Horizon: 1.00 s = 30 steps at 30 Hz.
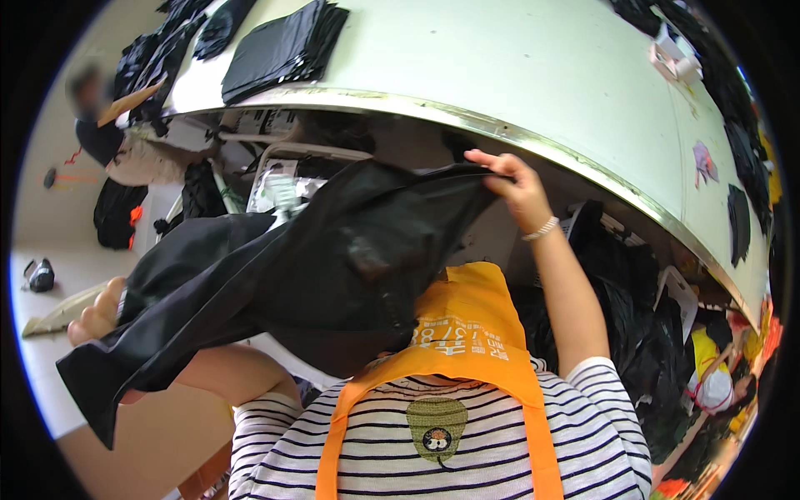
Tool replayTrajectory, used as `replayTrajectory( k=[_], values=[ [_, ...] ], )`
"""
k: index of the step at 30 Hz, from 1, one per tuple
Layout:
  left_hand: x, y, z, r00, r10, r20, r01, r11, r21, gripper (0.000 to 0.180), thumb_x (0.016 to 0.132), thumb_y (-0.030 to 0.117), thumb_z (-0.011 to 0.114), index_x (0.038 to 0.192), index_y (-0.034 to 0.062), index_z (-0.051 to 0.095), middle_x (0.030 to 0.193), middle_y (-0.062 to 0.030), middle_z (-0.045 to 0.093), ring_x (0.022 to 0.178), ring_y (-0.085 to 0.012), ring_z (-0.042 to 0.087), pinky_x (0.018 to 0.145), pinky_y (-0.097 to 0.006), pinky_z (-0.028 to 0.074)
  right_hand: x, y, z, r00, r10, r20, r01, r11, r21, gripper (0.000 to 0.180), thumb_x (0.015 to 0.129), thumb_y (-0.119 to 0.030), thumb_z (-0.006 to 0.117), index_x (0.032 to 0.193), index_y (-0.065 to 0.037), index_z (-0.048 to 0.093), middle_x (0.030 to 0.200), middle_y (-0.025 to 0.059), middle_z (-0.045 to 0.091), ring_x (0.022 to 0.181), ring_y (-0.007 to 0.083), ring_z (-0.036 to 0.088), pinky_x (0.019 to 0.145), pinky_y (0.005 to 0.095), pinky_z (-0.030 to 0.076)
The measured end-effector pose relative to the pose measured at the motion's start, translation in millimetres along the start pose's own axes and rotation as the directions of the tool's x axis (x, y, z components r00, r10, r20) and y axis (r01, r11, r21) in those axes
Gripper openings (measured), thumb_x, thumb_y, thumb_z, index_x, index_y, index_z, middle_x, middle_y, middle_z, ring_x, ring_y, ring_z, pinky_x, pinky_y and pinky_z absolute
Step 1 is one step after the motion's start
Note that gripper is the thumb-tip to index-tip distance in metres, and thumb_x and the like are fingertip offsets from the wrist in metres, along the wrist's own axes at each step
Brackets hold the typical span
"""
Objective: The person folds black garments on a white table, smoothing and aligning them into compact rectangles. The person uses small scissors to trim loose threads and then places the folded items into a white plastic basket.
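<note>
Black fabric (333,242), and it's stretched right across the middle, up off any surface, spanning both hands in front of the wearer's body! Right arm reaching forward, elbow nearly straight, with the right hand (521,190) up high near the table and a pale bracelet (542,228) at the wrist. Over on the other side, the left forearm angles out and away, putting the left hand (96,312) low and wide, much of it tucked behind the cloth.

Now the edges: the metal rim (500,129) of the table (467,58) curves past just beyond the right fingers, a narrow gap between them in this view. Pale floor opens out beside the left hand, while a white frame (321,152) stands behind the cloth, partly covered by it. Close to the chest, the lower folds overlap the orange apron (471,308). Up on the table, a stack of folded black pieces (279,52) sits well apart from both hands.

And the grip! Right thumb and fingers pinch one corner, index finger poking out past it. On the left, bent fingers show at the fabric's edge, but the thumb is hidden; how closed that hold is, I cannot tell.
</note>
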State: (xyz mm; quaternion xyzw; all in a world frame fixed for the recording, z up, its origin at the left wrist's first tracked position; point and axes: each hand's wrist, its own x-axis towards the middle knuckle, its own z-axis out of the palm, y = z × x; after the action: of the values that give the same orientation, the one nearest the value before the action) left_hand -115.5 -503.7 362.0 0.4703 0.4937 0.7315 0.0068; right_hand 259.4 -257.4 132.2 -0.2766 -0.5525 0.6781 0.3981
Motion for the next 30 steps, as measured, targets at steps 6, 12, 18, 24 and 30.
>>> replayTrajectory(
  k=[6, 12, 18, 24, 30],
  values=[
    [-4.7, -78.0, 15.5, 0.954, 0.203, 0.221, -0.244, 0.954, 0.175, 0.038, 0.079, 0.033, 0.062, 0.082, -0.0022, 0.05, 0.076, -0.0114, 0.054, 0.069, -0.0233, 0.051, 0.063, -0.035, 0.04, -114.3, -96.9, -105.3, 0.736, -0.532, -0.419, -0.013, 0.608, -0.794, 0.01, 0.092, -0.008, 0.057, 0.098, 0.0, 0.058, 0.097, 0.0046, 0.06, 0.09, 0.0149, 0.054, 0.085, 0.0265, 0.041],
    [40.8, -100.5, 104.5, 0.968, -0.092, 0.235, 0.042, 0.977, 0.21, 0.014, 0.084, 0.008, 0.055, 0.094, -0.0004, 0.06, 0.089, -0.0119, 0.061, 0.078, -0.0188, 0.059, 0.071, -0.027, 0.047, -196.7, -250.0, -187.6, 0.303, -0.851, -0.428, -0.188, 0.387, -0.903, 0.02, 0.094, -0.023, 0.055, 0.096, -0.004, 0.057, 0.092, 0.0073, 0.061, 0.081, 0.0189, 0.058, 0.08, 0.0317, 0.046],
    [111.4, -137.5, 263.7, 0.997, 0.054, 0.058, -0.046, 0.991, -0.127, 0.038, 0.083, 0.012, 0.064, 0.116, -0.0069, 0.057, 0.107, -0.0151, 0.064, 0.094, -0.0221, 0.063, 0.09, -0.032, 0.047, -53.3, -386.2, -262.0, 0.25, -0.952, -0.174, -0.31, 0.092, -0.946, 0.04, 0.094, -0.033, 0.057, 0.108, 0.004, 0.063, 0.1, 0.0114, 0.068, 0.077, 0.0217, 0.064, 0.071, 0.0306, 0.051],
    [170.1, -192.2, 448.7, 0.915, 0.363, 0.179, -0.404, 0.79, 0.461, 0.035, 0.07, 0.001, 0.067, 0.105, -0.0019, 0.064, 0.09, -0.0131, 0.069, 0.084, -0.0207, 0.066, 0.08, -0.028, 0.049, 161.8, -367.1, -363.0, 0.349, -0.937, 0.022, -0.309, -0.138, -0.941, 0.043, 0.095, -0.044, 0.051, 0.108, -0.005, 0.061, 0.092, 0.0236, 0.064, 0.084, 0.0366, 0.063, 0.073, 0.0395, 0.048],
    [157.4, -362.3, 602.5, 0.941, -0.079, 0.329, -0.103, 0.86, 0.501, 0.019, 0.073, 0.007, 0.059, 0.091, 0.0015, 0.063, 0.077, -0.0151, 0.066, 0.073, -0.024, 0.065, 0.067, -0.033, 0.047, 304.3, -239.3, -501.9, 0.559, -0.81, -0.178, -0.244, 0.044, -0.969, 0.037, 0.094, -0.04, 0.053, 0.096, -0.002, 0.055, 0.085, 0.0251, 0.063, 0.084, 0.0436, 0.061, 0.07, 0.0459, 0.047]
  ],
)
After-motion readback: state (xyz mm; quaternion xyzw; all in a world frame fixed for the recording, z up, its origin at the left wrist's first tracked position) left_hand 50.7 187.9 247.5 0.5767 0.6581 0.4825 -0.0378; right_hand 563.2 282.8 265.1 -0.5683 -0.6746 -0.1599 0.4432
